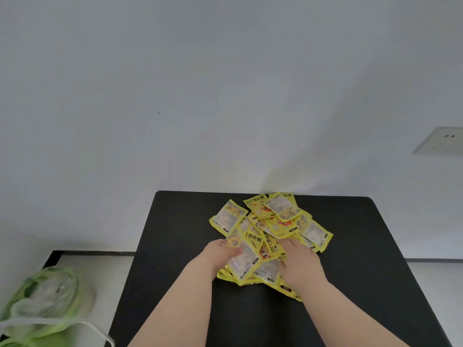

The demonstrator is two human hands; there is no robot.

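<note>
On black table [175, 221], clear of edges: left hand [220, 254], fingers [234, 250] round one yellow packet [246, 259]; right hand [299, 261] flat on pile [280, 219].

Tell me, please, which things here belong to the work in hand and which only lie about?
In the job: yellow packets piled on the black table; left hand, pinching one packet; right hand, resting on the pile.
Lying about: green bag on the floor at left; wall socket at right.
</note>
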